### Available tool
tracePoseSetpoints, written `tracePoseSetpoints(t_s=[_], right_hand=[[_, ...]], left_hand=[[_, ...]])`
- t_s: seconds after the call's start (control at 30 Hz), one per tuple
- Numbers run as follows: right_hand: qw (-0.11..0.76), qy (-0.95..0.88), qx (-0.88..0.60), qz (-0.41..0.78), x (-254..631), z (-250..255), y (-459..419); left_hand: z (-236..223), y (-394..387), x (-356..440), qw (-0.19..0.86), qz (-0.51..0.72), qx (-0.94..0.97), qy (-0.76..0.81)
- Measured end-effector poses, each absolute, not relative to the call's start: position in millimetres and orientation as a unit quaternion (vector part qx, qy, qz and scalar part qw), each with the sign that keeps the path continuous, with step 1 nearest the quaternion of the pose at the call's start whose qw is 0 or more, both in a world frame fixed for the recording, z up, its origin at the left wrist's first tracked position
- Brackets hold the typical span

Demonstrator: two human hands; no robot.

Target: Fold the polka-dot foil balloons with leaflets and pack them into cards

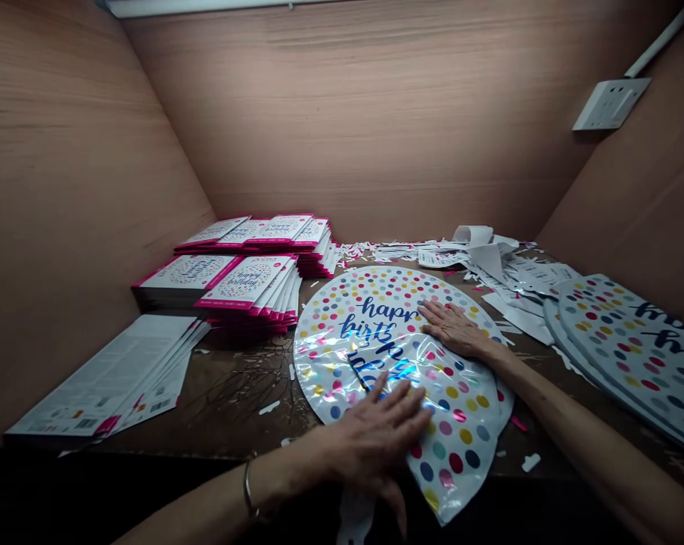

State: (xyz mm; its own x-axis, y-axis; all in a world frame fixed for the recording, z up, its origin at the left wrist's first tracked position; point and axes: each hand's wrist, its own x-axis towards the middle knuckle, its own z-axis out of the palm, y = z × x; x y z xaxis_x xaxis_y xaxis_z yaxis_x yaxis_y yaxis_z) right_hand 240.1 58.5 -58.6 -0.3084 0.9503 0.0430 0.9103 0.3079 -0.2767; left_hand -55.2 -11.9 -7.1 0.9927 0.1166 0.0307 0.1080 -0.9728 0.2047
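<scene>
A round, flat foil balloon (342, 303) with coloured dots and dark blue "happy birthday" lettering lies near the table's front edge. One side of it is folded over, and the shiny folded flap (455, 424) comes to a point past the edge. My right hand (452, 329) rests flat on the balloon's right half, fingers stretched out. Lower down, my left hand (379, 424), a bangle on its wrist, lies with spread fingers over the flap's left border. The balloon's pale tail (355, 516) hangs below my left palm.
Printed packets (248, 284) with pink borders stand in stacks at the back left. White printed sleeves (109, 375) lie in front of them. More dotted balloons (631, 344) are piled at right. Paper strips (489, 257) and scraps litter the back. A socket (611, 104) is on the right wall.
</scene>
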Motion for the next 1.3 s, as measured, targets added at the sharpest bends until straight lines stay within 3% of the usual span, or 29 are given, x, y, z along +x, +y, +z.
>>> tracePoseSetpoints(t_s=[0.13,0.2,0.3,0.4,0.57,0.73,0.83,0.93,1.0,1.13,1.23,1.3], right_hand=[[0.116,-0.799,-0.58,0.108,239,-64,60],[0.131,-0.793,-0.583,0.118,242,-64,62],[0.171,-0.773,-0.597,0.131,252,-55,66],[0.236,-0.734,-0.626,0.117,263,-30,59],[0.314,-0.761,-0.567,0.018,227,3,-1],[0.155,-0.901,-0.406,-0.004,161,-20,-49],[0.149,-0.899,-0.409,0.045,151,-41,-47],[0.185,-0.891,-0.406,0.086,154,-45,-45],[0.212,-0.885,-0.392,0.137,154,-39,-50],[0.32,-0.798,-0.381,0.339,156,-30,-60],[0.473,-0.547,-0.457,0.517,164,-35,-54],[0.533,-0.412,-0.491,0.552,172,-42,-44]], left_hand=[[-15,-64,-47,0.024,0.089,0.993,0.075],[-17,-67,-41,0.154,0.141,0.969,0.132],[-12,-44,-31,0.515,0.261,0.706,0.41],[-5,-13,-23,0.636,0.314,0.391,0.586],[-3,2,-14,0.657,0.343,0.282,0.61],[-3,-9,-15,0.669,0.357,0.254,0.6],[13,-15,-28,0.642,0.369,0.33,0.586],[40,-13,-40,0.473,0.417,0.586,0.509],[56,-4,-41,0.418,0.348,0.749,0.377],[58,33,-31,0.549,0.084,0.809,0.192],[43,60,-27,0.637,0.073,0.723,0.259],[31,73,-23,0.641,0.096,0.688,0.328]])
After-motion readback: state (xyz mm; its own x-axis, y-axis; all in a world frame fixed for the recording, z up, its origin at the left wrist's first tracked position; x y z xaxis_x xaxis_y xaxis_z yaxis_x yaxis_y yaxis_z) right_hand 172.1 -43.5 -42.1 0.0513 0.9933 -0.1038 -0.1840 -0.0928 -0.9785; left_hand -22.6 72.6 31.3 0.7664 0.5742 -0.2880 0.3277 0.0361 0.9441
